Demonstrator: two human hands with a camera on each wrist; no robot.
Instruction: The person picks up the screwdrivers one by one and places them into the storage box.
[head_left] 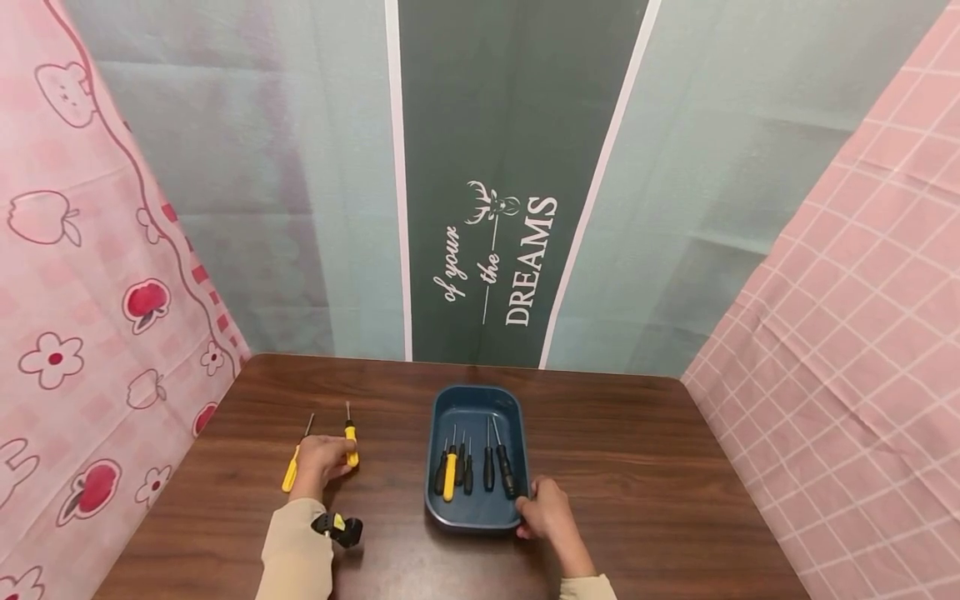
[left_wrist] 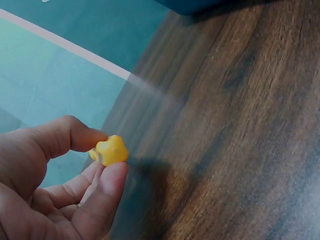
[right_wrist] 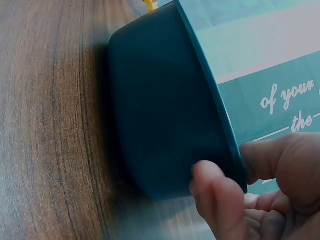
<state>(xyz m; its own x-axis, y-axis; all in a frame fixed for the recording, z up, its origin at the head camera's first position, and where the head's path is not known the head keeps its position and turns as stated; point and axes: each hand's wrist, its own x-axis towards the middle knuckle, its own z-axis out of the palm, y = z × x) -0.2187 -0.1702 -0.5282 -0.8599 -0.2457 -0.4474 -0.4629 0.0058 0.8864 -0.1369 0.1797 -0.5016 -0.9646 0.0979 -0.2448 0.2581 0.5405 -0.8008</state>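
Observation:
Between thumb and fingertips, my left hand (head_left: 327, 458) pinches the yellow handle of a screwdriver (head_left: 351, 442); its tip points toward the table's far edge. In the left wrist view the handle's rounded yellow end (left_wrist: 112, 151) shows in the pinch. A second yellow-handled screwdriver (head_left: 290, 475) lies just left of that hand, partly covered by it. At the near right corner of a blue tray (head_left: 480, 518), my right hand (head_left: 546, 510) grips the rim, thumb on one side and fingers against the outer wall (right_wrist: 165, 110). Inside the tray lie a yellow screwdriver (head_left: 450, 477) and several black ones (head_left: 489, 468).
The brown wooden table (head_left: 637, 483) carries the tray near its middle. Behind it hangs a green curtain (head_left: 480, 100) with white lettering. Pink patterned cloth (head_left: 90, 333) hangs at the left, pink checked cloth (head_left: 855, 333) at the right. A black strap device (head_left: 337, 528) sits on the left wrist.

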